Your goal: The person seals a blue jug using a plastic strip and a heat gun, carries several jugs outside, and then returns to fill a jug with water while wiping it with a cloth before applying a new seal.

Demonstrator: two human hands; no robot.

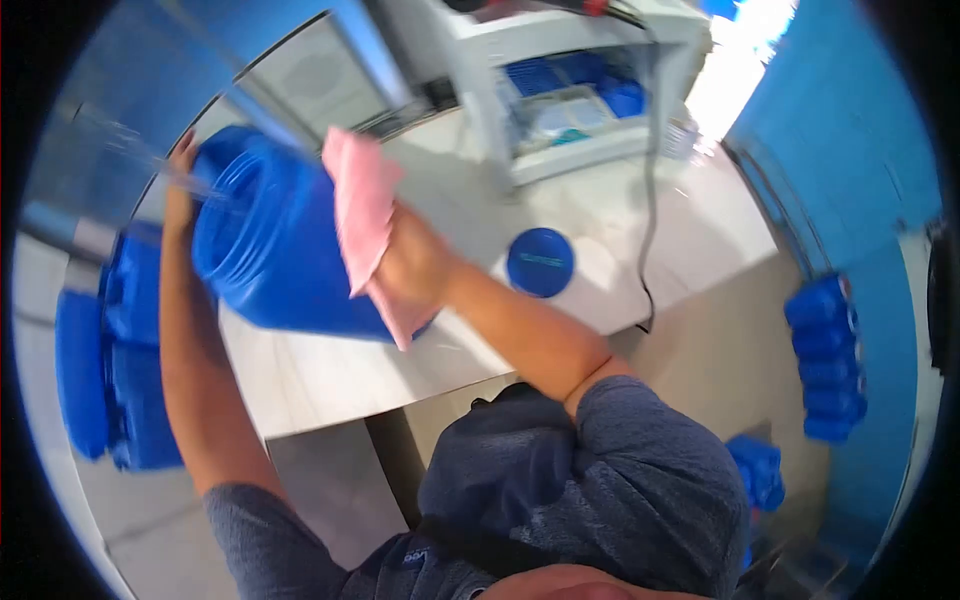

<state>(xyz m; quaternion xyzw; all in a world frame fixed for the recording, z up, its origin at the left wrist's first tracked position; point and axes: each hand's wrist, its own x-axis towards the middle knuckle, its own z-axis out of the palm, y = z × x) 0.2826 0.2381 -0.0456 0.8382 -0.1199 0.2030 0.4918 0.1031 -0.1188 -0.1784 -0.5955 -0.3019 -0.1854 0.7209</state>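
Left hand [183,158]: at the far end of the blue plastic drum [300,235], fingers up at its shoulder; partly hidden and blurred, so whether it grips or merely steadies cannot be told. Left forearm runs nearly straight up past the drum's mouth.

Right hand [415,262]: closed on a pink cloth [362,205], held against the drum's side near the base. Right forearm slants up and leftward from a short grey sleeve [650,430], elbow bent.

Drum: smooth, rounded body; wide round mouth with moulded screw threads, uncapped, facing left and toward the wearer; tipped over on the white tabletop [340,385], which is glossy and faintly veined.

Cloth: thin, soft, zigzag-edged, folded, with ends hanging past the hand.

Screw lid [540,262]: blue, disc-shaped, greenish lettering; flat on the tabletop, right of the right forearm.

Cable [650,190]: dark, slim, trailing down beside the white shelf unit [490,110].

Blue canisters [828,355]: ribbed group, floor, far right.
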